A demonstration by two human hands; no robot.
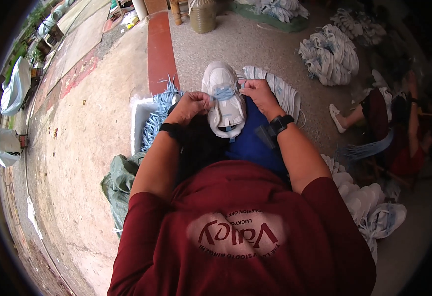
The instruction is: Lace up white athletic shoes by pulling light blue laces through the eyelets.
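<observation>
A white sneaker [229, 109] rests on my lap with its toe pointing away from me. Light blue shoelace [224, 92] crosses its upper part, and the ankle opening faces me. At the shoe's left edge, the fingers of my left hand [192, 107] are pinched together; whatever is between them is hidden. On the other side, my right hand [261, 95] pinches a light blue end of the shoelace beside the laced part. Blue cloth [255, 140] covers part of my lap under the shoe.
A white box [138, 123] with bundled light blue laces [160, 116] stands at my left, beside a green sack [119, 182]. White shoe pieces [282, 93] lie in a row just beyond my right hand. Shoe piles [330, 55] lie farther right, near another person [406, 143].
</observation>
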